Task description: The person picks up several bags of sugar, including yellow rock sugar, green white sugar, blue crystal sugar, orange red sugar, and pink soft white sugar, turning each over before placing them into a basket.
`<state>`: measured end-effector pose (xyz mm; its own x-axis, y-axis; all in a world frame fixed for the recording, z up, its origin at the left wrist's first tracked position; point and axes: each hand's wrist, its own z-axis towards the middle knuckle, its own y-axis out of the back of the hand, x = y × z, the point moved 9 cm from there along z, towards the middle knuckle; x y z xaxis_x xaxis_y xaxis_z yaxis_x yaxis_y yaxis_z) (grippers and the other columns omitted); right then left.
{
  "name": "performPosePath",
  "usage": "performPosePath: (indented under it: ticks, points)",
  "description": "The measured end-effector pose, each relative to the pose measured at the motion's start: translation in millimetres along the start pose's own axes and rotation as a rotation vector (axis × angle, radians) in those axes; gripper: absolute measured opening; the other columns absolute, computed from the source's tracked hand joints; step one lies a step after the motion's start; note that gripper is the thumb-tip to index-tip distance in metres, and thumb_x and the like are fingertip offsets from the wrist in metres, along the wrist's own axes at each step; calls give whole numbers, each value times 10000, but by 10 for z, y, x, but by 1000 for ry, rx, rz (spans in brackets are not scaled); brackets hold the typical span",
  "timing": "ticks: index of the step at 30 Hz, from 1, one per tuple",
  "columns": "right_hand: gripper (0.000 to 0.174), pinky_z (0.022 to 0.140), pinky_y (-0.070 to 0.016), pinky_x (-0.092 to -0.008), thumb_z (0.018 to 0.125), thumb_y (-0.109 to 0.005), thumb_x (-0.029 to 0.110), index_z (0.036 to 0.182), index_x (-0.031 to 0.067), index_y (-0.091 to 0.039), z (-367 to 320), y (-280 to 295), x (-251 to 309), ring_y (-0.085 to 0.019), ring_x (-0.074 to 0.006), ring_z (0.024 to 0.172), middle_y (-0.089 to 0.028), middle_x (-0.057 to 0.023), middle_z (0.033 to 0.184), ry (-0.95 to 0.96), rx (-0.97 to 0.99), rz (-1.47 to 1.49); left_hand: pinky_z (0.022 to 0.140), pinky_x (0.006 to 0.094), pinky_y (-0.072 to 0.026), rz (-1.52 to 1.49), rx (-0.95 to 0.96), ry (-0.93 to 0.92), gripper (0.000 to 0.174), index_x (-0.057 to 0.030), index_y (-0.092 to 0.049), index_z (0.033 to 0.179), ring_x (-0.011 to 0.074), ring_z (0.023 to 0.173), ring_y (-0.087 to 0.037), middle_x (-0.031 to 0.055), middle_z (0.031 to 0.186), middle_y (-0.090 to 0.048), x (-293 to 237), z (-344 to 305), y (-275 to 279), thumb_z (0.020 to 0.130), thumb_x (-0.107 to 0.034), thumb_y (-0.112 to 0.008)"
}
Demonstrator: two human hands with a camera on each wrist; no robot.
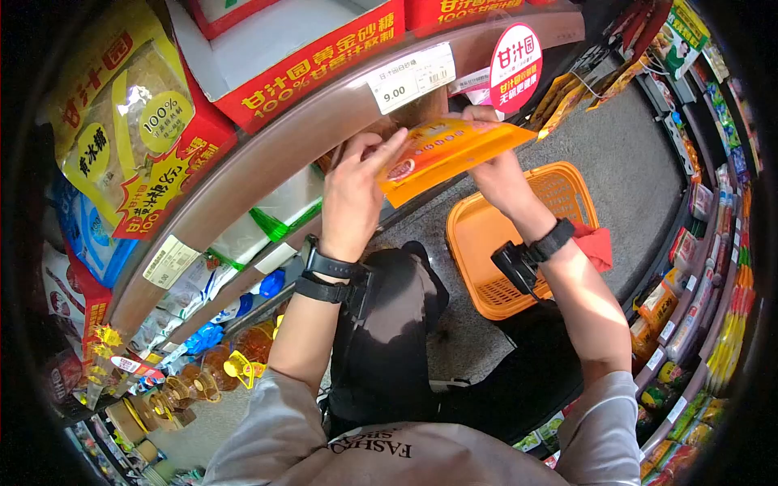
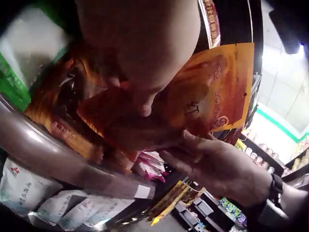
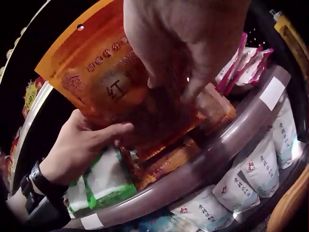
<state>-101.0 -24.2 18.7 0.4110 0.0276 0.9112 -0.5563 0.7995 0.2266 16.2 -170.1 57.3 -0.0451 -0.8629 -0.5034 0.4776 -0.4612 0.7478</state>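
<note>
Both hands hold an orange pouch point(image 1: 450, 152) at the edge of a store shelf; its front bears printed characters. In the head view my left hand point(image 1: 355, 182) is at the pouch's left end and my right hand point(image 1: 501, 174) at its right end. The right wrist view shows the left thumb point(image 3: 118, 130) over the pouch's face, with the right hand point(image 3: 186, 41) gripping it from above. More orange pouches point(image 3: 171, 159) lie on the shelf right beneath it. The left wrist view shows the right hand's fingers point(image 2: 186, 164) along the pouch's edge.
A curved brown shelf rail point(image 1: 243, 186) with price tags point(image 1: 412, 78) runs past the hands. Bagged goods point(image 1: 134, 105) stand above it and white pouches point(image 3: 236, 193) below. An orange basket point(image 1: 466, 243) sits on the floor between shelves, near the right arm. Stocked shelves point(image 1: 689, 308) line the right side.
</note>
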Motion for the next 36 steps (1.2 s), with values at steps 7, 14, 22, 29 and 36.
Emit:
performPosePath:
  ticks: [7,14,22,29,36]
  points:
    - [426,961,-464,-314,803,-573,-104,1196,-3,-444,227,-221,-121,-511,-185,1161,-476,-95,1185,-84,76,-42,900,382,-461,56,-96,-12,424,-120,-677,1178,304,1054,-577,110,1083,-610,146,-37,128,786,21,-599]
    - [453,936,-478,-321,857,-645,5,1249,-18,-419,213,-311,-133,-574,-198,1091,-555,-111,1107,-138,144,-156,899,407,-465,37,-128,-14,255,-65,-694,1079,349,1014,-595,133,1104,-624,292,-152,46,839,-41,-611]
    - [485,1031,-424,-375,896,-640,39,1313,-17,-398,368,-438,-447,-521,-260,1218,-561,-149,1217,-132,158,-178,787,416,-496,-69,-65,313,311,7,-669,1008,363,967,-629,193,1014,-677,845,-282,-190,884,-278,-674]
    - [526,917,-517,-381,788,-750,43,1241,-32,-494,480,-524,-392,-585,-283,1128,-553,-180,1219,-246,249,-429,755,478,-478,-2,-124,236,339,-28,-665,1035,402,841,-623,201,922,-660,799,-164,-53,891,-334,-657]
    - [515,875,-558,-335,716,-764,-18,1187,-18,-556,531,-637,-463,-660,-259,970,-630,-151,1088,-277,227,-331,854,455,-453,-30,-137,345,359,-9,-658,1073,400,972,-600,218,1045,-652,1039,-163,-225,883,-313,-673]
